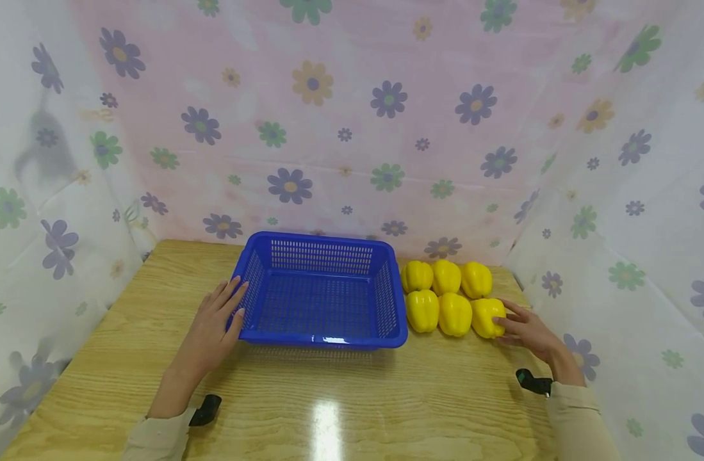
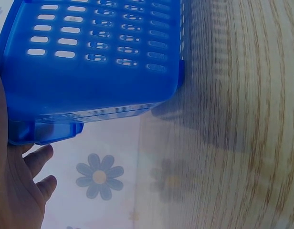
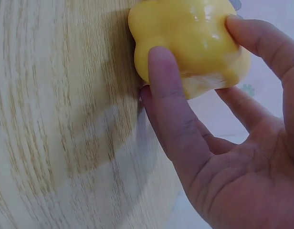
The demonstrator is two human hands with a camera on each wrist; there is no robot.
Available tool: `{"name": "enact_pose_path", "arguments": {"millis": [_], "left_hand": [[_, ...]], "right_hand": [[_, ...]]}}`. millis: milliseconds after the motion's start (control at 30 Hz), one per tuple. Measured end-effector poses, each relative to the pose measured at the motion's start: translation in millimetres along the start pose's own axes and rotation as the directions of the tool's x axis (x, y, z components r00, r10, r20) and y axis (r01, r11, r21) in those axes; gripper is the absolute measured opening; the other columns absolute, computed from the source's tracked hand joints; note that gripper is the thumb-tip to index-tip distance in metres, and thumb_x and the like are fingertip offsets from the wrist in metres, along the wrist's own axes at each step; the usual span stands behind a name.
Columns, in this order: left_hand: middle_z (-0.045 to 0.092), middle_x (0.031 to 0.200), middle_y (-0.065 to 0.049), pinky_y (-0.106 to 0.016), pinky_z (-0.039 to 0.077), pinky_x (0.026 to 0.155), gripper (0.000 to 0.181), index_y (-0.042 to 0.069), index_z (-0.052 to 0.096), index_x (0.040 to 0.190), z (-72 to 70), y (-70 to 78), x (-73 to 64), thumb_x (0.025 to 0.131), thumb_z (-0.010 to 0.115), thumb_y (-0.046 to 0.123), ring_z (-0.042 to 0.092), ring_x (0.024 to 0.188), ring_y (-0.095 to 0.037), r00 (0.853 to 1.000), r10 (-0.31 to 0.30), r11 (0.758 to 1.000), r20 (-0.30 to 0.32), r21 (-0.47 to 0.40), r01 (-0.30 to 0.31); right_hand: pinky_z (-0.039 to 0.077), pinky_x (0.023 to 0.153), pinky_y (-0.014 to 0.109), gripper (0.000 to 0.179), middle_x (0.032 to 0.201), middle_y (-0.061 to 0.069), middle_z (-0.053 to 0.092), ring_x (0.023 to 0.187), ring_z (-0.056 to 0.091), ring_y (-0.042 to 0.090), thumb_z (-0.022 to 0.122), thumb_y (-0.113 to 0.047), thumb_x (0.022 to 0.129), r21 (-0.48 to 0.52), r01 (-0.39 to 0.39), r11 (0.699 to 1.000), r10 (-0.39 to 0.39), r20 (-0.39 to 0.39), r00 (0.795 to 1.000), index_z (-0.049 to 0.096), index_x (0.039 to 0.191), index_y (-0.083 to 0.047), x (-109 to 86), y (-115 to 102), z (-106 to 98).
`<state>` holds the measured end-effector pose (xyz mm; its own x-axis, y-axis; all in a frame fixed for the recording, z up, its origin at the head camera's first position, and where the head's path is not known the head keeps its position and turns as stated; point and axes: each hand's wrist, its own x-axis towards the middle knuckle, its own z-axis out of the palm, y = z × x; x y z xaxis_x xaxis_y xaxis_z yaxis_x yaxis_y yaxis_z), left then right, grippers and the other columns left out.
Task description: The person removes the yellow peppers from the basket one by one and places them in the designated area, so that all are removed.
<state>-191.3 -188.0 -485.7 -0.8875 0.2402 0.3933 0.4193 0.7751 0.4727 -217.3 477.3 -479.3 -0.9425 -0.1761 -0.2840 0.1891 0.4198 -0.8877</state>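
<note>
A blue plastic basket [image 1: 319,342] stands on the table with nothing in it. My left hand [image 1: 216,326] rests on its left rim, fingers spread and fairly straight. The left wrist view shows the basket's slotted side wall [image 2: 89,86] beside that hand [image 2: 23,186]. To the basket's right, several yellow bell peppers [image 1: 423,312] sit in two rows. My right hand [image 1: 530,330] holds the front-right yellow bell pepper [image 1: 486,318], which still sits on the table. In the right wrist view, the fingers and thumb of the right hand [image 3: 218,143] surround this pepper [image 3: 185,38].
The wooden table [image 1: 421,410] runs up to a flowered curtain [image 1: 346,128] at the back and both sides. The back pepper row [image 1: 446,277] stands close to that curtain. Black wrist-worn devices [image 1: 206,410] show at both wrists.
</note>
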Motion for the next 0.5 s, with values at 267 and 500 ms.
{"name": "enact_pose_path", "arguments": {"millis": [267, 500], "left_hand": [[0.033, 0.162, -0.023, -0.072, 0.019, 0.116, 0.05, 0.001, 0.042, 0.154, -0.5, 0.8, 0.6, 0.108, 0.045, 0.021, 0.023, 0.151, -0.048, 1.0, 0.0, 1.0, 0.004, -0.001, 0.0], [0.034, 0.162, -0.024, -0.071, 0.019, 0.117, 0.05, 0.001, 0.043, 0.154, -0.7, 0.7, 0.5, 0.108, 0.045, 0.021, 0.023, 0.151, -0.048, 1.0, 0.001, 1.0, 0.0, -0.002, -0.001]], "right_hand": [[0.059, 0.092, 0.043, 0.078, 0.155, 0.045, 0.019, 0.111, 0.067, 0.023, 0.054, -0.023, 0.107, -0.025, -0.002, 1.0, 0.002, -0.009, 1.0, 0.005, 0.163, -0.002, -3.7, -0.6, 2.3], [0.059, 0.093, 0.044, 0.08, 0.155, 0.045, 0.018, 0.119, 0.063, 0.035, 0.055, -0.023, 0.107, -0.049, -0.011, 0.999, 0.01, -0.015, 1.0, 0.004, 0.163, 0.0, -6.6, -2.7, 4.7]]}}
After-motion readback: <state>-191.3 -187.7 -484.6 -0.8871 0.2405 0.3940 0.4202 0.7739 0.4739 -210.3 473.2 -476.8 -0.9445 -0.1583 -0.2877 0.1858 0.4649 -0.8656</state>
